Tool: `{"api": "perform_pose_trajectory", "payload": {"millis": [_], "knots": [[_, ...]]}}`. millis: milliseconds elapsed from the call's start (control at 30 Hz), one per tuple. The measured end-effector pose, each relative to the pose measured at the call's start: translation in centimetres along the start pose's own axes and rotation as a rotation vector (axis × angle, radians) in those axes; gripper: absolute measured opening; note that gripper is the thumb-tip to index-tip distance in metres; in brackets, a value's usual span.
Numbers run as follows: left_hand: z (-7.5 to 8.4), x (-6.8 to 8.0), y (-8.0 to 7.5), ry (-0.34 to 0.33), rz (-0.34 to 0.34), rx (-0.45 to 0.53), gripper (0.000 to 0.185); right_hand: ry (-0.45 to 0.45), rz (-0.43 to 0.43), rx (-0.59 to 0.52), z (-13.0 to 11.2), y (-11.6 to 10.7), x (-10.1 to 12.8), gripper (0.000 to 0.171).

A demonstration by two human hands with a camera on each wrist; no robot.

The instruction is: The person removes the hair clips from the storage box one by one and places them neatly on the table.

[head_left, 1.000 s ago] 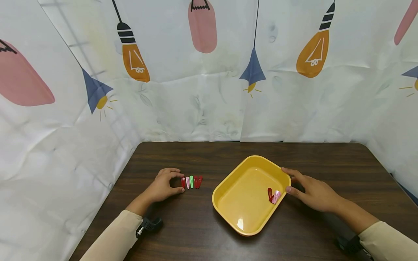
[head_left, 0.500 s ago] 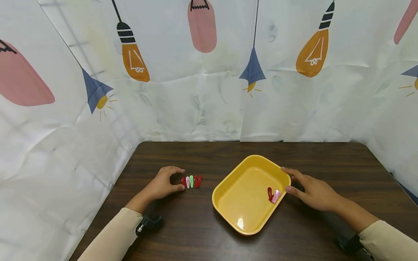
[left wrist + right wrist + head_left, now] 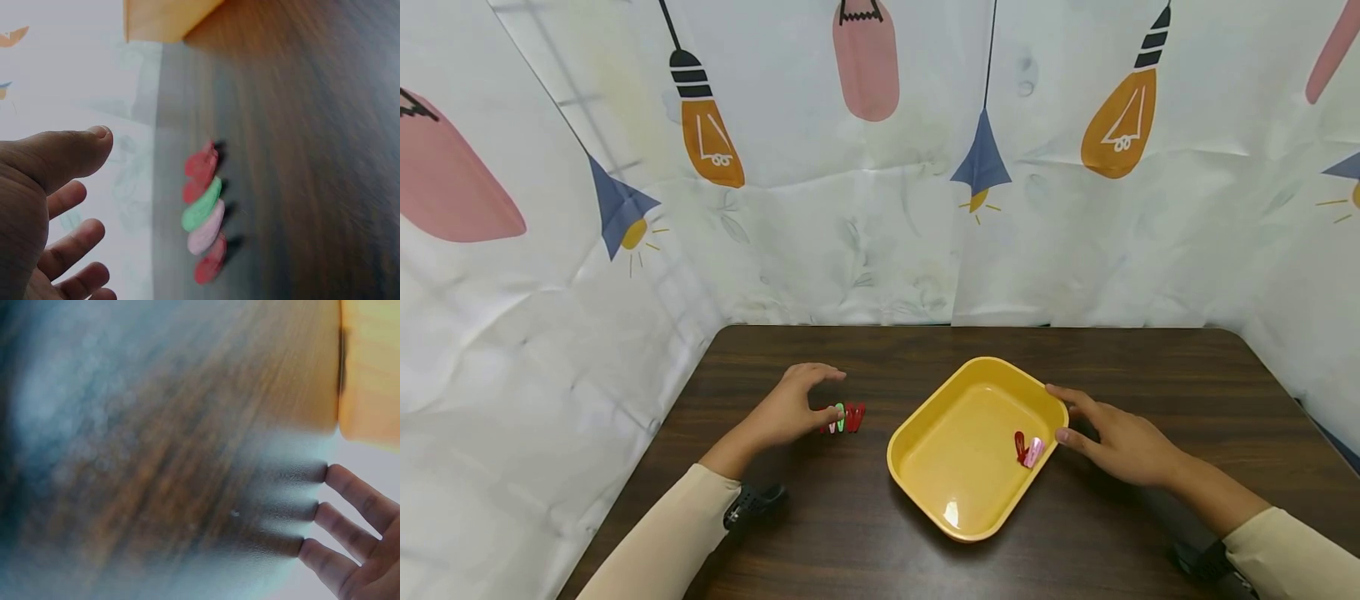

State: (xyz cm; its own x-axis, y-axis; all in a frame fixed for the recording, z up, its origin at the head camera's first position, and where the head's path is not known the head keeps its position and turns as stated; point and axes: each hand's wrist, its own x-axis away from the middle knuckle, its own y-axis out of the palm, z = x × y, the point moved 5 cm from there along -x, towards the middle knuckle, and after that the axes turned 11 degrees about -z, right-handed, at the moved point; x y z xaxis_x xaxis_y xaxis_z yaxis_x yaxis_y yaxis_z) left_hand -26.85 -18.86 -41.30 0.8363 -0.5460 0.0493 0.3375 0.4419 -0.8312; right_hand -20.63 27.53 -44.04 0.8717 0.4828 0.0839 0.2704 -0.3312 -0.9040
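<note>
My left hand [image 3: 790,408] hovers over a short row of snap hair clips on the table, thumb and fingers spread and nothing between them. In the left wrist view the row runs from two red hair clips [image 3: 201,164] through a green hair clip [image 3: 202,206] and a pink hair clip [image 3: 207,231] to another red hair clip [image 3: 211,262]. From the head, the thumb partly covers them. My right hand [image 3: 1123,446] touches the corner of a yellow tray [image 3: 958,425] with thumb and index finger extended. Inside the tray lie a red clip [image 3: 1020,447] and a pink clip [image 3: 1034,452].
A dark wood-grain table [image 3: 842,533] carries everything. Behind it and at the sides hangs a pale curtain [image 3: 865,233] printed with lamps and bulbs. A dark wrist strap [image 3: 752,504] sits at my left cuff.
My left hand has moved up and to the right from the left end of the row, its fingers passing above the clips. The tray and my right hand stay put.
</note>
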Motion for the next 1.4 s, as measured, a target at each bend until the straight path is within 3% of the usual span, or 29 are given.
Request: {"api": "perform_pose_trajectory", "payload": {"millis": [533, 1400], "knots": [[4.3, -2.0, -0.3, 0.102, -0.042, 0.020, 0.054, -0.003, -0.003, -0.010, -0.1, 0.0, 0.1, 0.065], [12.2, -6.0, 2.0, 0.282, -0.140, -0.069, 0.050, -0.007, 0.008, 0.003, -0.1, 0.1, 0.1, 0.065]]}}
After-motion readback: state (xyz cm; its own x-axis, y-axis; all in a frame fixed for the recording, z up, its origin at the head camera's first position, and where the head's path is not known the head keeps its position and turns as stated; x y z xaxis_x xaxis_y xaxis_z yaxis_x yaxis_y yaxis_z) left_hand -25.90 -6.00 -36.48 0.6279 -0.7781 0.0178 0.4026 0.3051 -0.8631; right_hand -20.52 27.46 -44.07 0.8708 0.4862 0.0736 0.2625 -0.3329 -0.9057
